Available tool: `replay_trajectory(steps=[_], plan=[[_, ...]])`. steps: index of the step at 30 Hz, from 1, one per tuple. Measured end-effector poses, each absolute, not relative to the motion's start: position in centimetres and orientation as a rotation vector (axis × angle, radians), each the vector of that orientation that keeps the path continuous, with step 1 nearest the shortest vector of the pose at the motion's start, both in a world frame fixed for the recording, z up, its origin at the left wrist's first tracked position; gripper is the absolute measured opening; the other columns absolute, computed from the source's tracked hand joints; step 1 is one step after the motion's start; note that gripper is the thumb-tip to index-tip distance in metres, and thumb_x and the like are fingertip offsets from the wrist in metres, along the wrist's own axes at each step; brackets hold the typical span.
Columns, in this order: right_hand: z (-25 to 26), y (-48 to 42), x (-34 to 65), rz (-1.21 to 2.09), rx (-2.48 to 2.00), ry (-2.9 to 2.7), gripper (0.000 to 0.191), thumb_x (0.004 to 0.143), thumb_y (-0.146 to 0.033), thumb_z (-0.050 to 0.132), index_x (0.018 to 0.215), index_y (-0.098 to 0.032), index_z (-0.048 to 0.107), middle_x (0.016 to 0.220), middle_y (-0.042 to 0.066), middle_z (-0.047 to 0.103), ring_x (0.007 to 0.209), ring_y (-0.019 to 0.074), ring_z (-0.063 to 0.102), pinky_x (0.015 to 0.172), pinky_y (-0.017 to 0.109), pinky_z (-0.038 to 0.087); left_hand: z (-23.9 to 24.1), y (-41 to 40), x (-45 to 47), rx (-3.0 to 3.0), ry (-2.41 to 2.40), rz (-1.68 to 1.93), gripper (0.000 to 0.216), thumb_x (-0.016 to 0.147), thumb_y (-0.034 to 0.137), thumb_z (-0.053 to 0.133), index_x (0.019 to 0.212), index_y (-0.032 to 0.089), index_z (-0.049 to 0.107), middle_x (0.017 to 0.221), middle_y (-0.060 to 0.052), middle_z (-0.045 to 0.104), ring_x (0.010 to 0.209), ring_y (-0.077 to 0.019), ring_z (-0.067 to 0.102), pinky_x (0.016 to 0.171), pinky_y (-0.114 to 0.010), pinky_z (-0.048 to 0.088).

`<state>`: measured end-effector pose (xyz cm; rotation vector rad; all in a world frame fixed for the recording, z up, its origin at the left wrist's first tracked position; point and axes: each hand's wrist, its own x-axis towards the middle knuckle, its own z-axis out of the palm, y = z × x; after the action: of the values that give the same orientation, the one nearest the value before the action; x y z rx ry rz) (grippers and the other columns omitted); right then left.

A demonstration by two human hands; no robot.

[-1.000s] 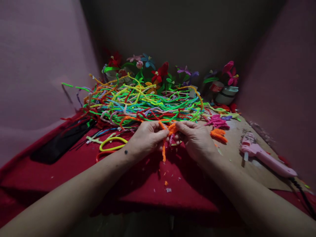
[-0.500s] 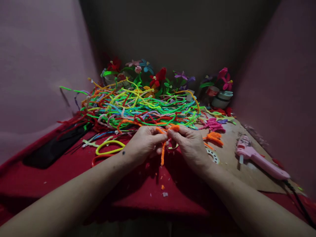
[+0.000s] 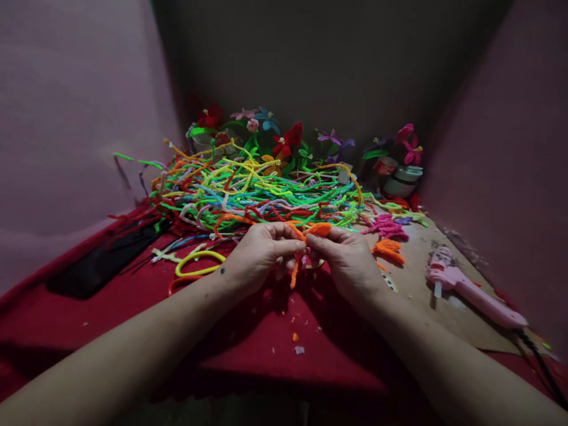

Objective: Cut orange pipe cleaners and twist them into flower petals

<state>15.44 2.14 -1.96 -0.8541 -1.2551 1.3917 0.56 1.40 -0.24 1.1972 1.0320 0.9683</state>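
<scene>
Between my two hands is an orange pipe cleaner (image 3: 318, 229), bent into a petal-like loop on the right, with a loose end hanging below. My left hand (image 3: 270, 251) pinches it between thumb and fingers near the hanging end. The thumb and forefinger of my right hand (image 3: 344, 254) close on the base of the loop. Both hands nearly touch above the red cloth, just in front of a large heap of colourful pipe cleaners (image 3: 266, 192). Folded orange pipe-cleaner petals (image 3: 389, 251) lie to the right of my right hand.
Scissors with yellow and red handles (image 3: 200, 255) lie left of my left wrist, a black flat object (image 3: 102, 260) beyond. A pink glue gun (image 3: 477, 293) rests on cardboard (image 3: 448, 325) at right, its cord trailing forward. Pipe-cleaner flowers (image 3: 288, 139) in pots stand behind the heap.
The orange loop beside my right fingers now shows more fully as a petal shape. The hanging end sits slightly higher. The whole view has shifted a little.
</scene>
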Motion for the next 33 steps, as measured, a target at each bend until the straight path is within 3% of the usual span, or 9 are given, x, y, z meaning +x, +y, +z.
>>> replay_trajectory(steps=[5, 9, 18, 27, 33], plan=[[-1.8, 2.1, 15.4, 1.425, -0.925, -1.272, 0.021, 0.072, -0.033, 0.064, 0.067, -0.013, 0.061, 0.052, -0.002, 0.055, 0.045, 0.0083, 0.047, 0.048, 0.022, 0.036, 0.4, 1.2, 0.8, 1.254, 1.067, 0.997, 0.008, 0.069, 0.016, 0.061, 0.074, 0.014, 0.055, 0.044, 0.006, 0.049, 0.036, -0.0036, 0.039, 0.035, -0.014, 0.028], [-1.3, 1.9, 15.3, 1.471, -0.902, -1.250, 0.015, 0.068, -0.027, 0.065, 0.067, -0.013, 0.062, 0.054, -0.001, 0.056, 0.046, 0.0086, 0.047, 0.047, 0.023, 0.035, 0.5, 1.1, 0.8, 1.237, 1.079, 1.006, 0.007, 0.071, 0.015, 0.060, 0.071, 0.014, 0.054, 0.043, 0.006, 0.047, 0.036, -0.0027, 0.037, 0.035, -0.013, 0.028], [-1.9, 2.2, 15.6, 1.357, -0.907, -1.240, 0.018, 0.071, -0.031, 0.066, 0.073, -0.014, 0.063, 0.058, -0.003, 0.053, 0.048, 0.0071, 0.043, 0.045, 0.021, 0.034, 0.4, 1.1, 0.9, 1.208, 1.077, 1.017, 0.018, 0.072, 0.029, 0.063, 0.069, 0.014, 0.053, 0.044, 0.007, 0.044, 0.035, -0.0022, 0.035, 0.035, -0.014, 0.025], [-2.2, 2.5, 15.7, 1.277, -0.883, -1.211, 0.024, 0.074, -0.033, 0.064, 0.059, -0.014, 0.060, 0.049, -0.002, 0.053, 0.040, 0.0063, 0.042, 0.039, 0.020, 0.031, 0.4, 1.4, 1.2, 1.180, 1.129, 0.930, 0.009, 0.067, 0.017, 0.061, 0.061, 0.013, 0.055, 0.044, 0.005, 0.045, 0.036, -0.0020, 0.032, 0.037, -0.016, 0.021], [-2.5, 2.3, 15.4, 1.374, -0.837, -1.226, 0.018, 0.073, -0.033, 0.063, 0.072, -0.015, 0.064, 0.060, -0.001, 0.059, 0.051, 0.0096, 0.050, 0.052, 0.024, 0.042, 0.3, 1.2, 1.2, 1.105, 1.103, 0.993, 0.011, 0.067, 0.022, 0.064, 0.064, 0.015, 0.055, 0.043, 0.007, 0.045, 0.035, -0.0025, 0.034, 0.036, -0.016, 0.023]])
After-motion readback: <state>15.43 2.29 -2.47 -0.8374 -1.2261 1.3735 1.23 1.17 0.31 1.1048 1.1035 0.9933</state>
